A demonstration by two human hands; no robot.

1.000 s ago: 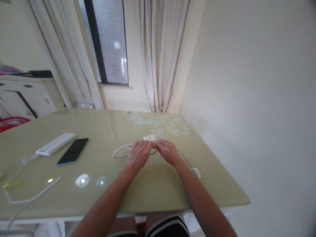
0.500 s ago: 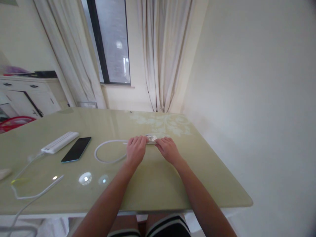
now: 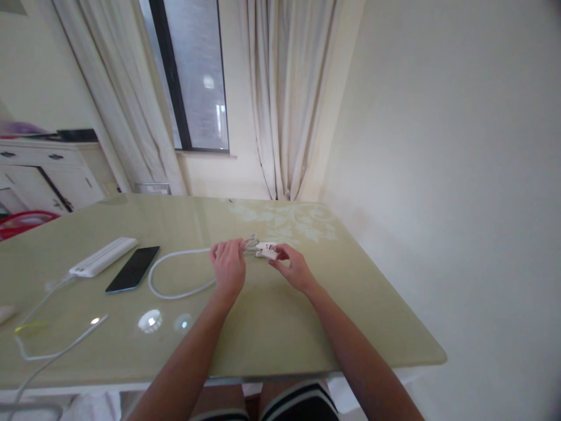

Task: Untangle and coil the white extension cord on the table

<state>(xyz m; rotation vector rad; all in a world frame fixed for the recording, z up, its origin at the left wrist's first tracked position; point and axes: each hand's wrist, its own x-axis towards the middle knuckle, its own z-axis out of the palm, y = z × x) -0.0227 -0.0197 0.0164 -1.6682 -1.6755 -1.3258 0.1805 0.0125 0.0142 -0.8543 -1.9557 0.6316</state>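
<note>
At the middle of the pale green table (image 3: 280,327) my left hand (image 3: 228,268) is closed around a white cable (image 3: 175,292) where it meets a small white adapter (image 3: 267,249). The cable curls away to the left in a wide loop lying on the tabletop. My right hand (image 3: 293,266) pinches the adapter from its right side, with the fingers bent round it. Both hands sit a little above the table, close together.
A black phone (image 3: 132,268) lies left of the loop, and a white power strip (image 3: 104,256) beside it trails a thin cord (image 3: 48,354) toward the near left edge. Curtains, a window and a white cabinet (image 3: 48,175) stand behind the table; a plain wall is on the right.
The cable loop has grown and spread farther left. My left hand slid left along the cable while my right hand took hold of the adapter and lifted it slightly.
</note>
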